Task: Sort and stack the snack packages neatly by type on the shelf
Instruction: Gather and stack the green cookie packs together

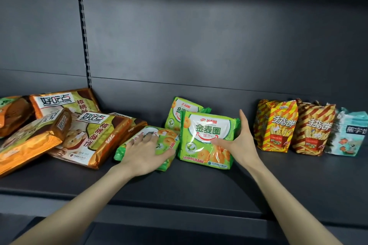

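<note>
Green upright pack (205, 135), right hand (239, 141) gripping its right edge, stands apart from striped bags (276, 125); left hand (143, 153) flat on toppled pack (166, 135).

The upright green package (207, 139) reads 达利园 金麦圈 糕点, the orange packages (93, 135) 好吃点 核桃酥饼, the striped bags (276, 125) 手指饼, and the teal bag (348, 133) 熊字, its last character cut off.

Teal bag (348, 135) cropped; wording probably incomplete.
</note>
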The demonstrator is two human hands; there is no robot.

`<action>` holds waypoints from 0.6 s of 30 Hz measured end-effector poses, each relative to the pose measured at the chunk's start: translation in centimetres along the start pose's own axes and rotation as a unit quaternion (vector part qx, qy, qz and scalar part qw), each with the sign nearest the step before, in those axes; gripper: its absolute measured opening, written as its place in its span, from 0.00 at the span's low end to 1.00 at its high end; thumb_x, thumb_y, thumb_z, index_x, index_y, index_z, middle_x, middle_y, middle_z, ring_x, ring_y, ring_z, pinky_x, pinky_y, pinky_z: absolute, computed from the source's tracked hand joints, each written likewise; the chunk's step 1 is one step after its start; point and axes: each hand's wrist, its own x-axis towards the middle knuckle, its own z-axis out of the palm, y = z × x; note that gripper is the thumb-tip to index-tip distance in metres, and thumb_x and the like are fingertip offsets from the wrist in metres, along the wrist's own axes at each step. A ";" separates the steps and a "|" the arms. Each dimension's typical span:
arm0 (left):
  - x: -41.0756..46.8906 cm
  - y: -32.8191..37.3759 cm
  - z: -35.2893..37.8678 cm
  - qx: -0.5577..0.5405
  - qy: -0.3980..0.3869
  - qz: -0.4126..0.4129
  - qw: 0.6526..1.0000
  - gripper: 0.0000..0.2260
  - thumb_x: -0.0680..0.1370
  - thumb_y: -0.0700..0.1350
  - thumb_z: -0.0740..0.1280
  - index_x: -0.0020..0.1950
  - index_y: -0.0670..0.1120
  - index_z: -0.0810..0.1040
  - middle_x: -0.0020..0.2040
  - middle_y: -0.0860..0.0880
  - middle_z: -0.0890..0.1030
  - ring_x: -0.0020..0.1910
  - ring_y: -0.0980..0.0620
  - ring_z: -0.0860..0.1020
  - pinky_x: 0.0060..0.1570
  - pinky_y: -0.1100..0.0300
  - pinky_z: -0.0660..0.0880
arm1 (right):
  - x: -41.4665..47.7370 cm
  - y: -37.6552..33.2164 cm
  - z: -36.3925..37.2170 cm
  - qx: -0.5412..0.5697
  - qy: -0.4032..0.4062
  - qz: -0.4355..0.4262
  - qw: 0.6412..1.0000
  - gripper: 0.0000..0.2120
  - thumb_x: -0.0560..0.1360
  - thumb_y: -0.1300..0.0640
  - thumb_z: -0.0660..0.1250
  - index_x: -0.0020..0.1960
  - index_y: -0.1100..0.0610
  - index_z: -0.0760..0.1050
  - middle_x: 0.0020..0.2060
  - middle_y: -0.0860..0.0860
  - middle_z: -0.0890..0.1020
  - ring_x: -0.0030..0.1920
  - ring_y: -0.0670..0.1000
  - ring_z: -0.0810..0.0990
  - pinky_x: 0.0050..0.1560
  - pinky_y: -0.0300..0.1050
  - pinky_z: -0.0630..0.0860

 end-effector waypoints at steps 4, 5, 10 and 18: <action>0.0 -0.4 0.0 -0.078 -0.012 0.032 0.996 0.41 0.64 0.72 0.49 0.73 0.55 0.64 0.76 0.54 0.61 0.77 0.53 0.51 0.74 0.47 0.40 | 0.2 0.6 -1.5 0.016 -0.001 -0.009 1.000 0.57 0.60 0.65 0.80 0.77 0.45 0.48 0.54 0.40 0.78 0.51 0.39 0.78 0.57 0.47 0.78; -0.1 -0.6 0.1 -0.104 -0.009 0.035 0.994 0.41 0.61 0.73 0.48 0.71 0.58 0.66 0.75 0.57 0.62 0.77 0.55 0.50 0.73 0.45 0.35 | 0.2 0.8 -2.0 0.020 0.000 -0.010 1.000 0.57 0.60 0.65 0.80 0.77 0.44 0.48 0.57 0.43 0.78 0.50 0.37 0.78 0.55 0.44 0.78; -0.4 -0.6 0.1 -0.176 -0.014 -0.034 0.984 0.26 0.66 0.71 0.65 0.64 0.69 0.70 0.79 0.52 0.48 0.77 0.47 0.38 0.68 0.36 0.33 | 0.0 1.4 -3.6 0.044 0.005 -0.011 0.999 0.54 0.63 0.68 0.78 0.77 0.46 0.50 0.57 0.46 0.76 0.41 0.26 0.77 0.38 0.28 0.76; -0.4 0.6 -1.2 -0.141 -0.016 -0.184 0.973 0.56 0.60 0.71 0.71 0.76 0.45 0.50 0.74 0.40 0.57 0.74 0.38 0.54 0.71 0.44 0.59 | -0.5 1.4 -3.8 0.058 0.013 -0.004 0.998 0.55 0.64 0.69 0.77 0.77 0.46 0.47 0.61 0.45 0.69 0.42 0.26 0.75 0.38 0.27 0.76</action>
